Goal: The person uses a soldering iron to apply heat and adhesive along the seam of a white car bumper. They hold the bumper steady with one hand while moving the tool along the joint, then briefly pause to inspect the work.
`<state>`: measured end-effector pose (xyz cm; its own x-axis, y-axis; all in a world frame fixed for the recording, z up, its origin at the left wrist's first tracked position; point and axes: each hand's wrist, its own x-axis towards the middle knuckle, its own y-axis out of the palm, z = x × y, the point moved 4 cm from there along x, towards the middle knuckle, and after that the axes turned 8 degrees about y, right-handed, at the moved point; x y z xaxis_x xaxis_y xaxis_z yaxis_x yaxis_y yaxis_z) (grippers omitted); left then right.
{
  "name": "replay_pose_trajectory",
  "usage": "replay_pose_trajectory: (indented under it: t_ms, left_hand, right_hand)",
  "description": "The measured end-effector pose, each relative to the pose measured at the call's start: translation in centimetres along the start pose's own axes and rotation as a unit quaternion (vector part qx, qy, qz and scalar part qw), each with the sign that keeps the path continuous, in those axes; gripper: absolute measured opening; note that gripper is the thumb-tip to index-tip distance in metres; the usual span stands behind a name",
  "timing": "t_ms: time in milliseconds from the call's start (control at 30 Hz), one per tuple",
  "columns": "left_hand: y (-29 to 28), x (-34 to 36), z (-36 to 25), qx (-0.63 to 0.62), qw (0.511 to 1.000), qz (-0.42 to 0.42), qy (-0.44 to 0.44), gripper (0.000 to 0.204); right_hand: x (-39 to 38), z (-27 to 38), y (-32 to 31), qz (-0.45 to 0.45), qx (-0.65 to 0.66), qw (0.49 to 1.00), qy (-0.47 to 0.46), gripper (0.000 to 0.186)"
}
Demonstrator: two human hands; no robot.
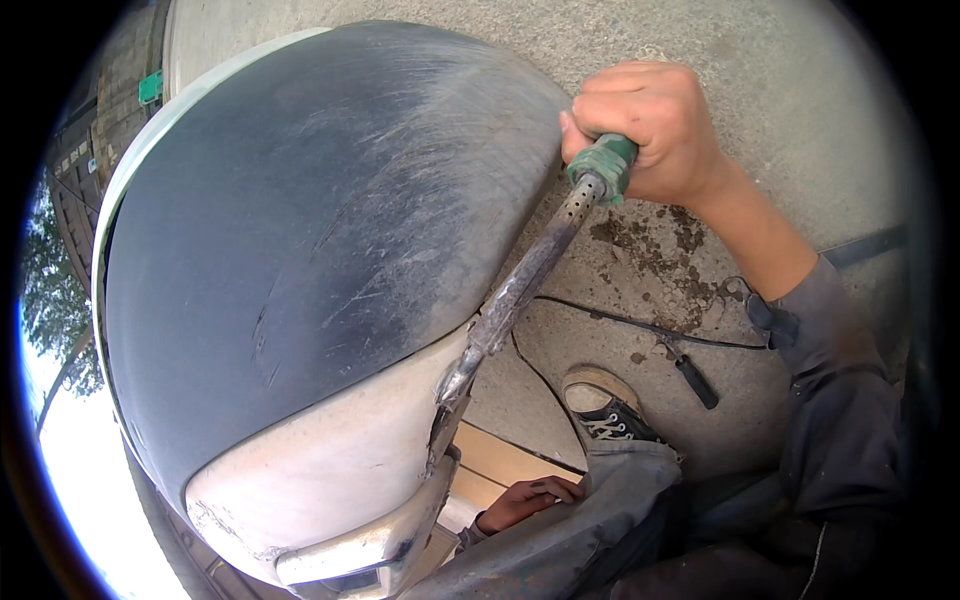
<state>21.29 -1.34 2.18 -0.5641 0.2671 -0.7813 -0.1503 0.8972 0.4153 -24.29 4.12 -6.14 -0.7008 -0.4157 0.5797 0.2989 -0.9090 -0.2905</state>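
My right hand is closed round the green handle of a long metal tool with a perforated, scorched shaft. Its tip meets the edge of a large curved vehicle panel, dark grey and scuffed above, dirty white below, where a chrome-coloured trim runs along the bottom. Low in the view, my left hand lies with loosely bent, separated fingers beside my grey trouser leg, with nothing visible in it.
A black cable and a black-handled tool lie on the stained concrete beside my shoe. A tan board is under the panel's right side. At the far left are trees and a small green object.
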Motion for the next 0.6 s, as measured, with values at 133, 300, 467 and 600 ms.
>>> replay_pose_trajectory:
  t_ms: [133, 300, 467, 600]
  left_hand:
    - [0.01, 0.02, -0.09, 0.004, 1.0, 0.0, -0.001, 0.02]
    - [0.08, 0.02, -0.11, 0.002, 1.0, 0.001, -0.002, 0.02]
    - [-0.16, 0.04, 0.09, 0.0, 1.0, 0.004, -0.009, 0.02]
    - [0.21, 0.24, -0.5, -0.01, 1.0, 0.002, -0.009, 0.02]
  right_hand:
    - [0.02, 0.03, -0.09, 0.003, 0.004, 1.0, 0.003, 0.016]
    - [-0.04, -0.08, -0.12, 0.006, -0.006, 1.0, 0.004, 0.016]
    - [-0.4, -0.61, -0.04, 0.003, 0.013, 0.999, 0.029, 0.015]
    - [-0.55, -0.78, -0.27, 0.021, 0.001, 0.999, 0.044, 0.013]
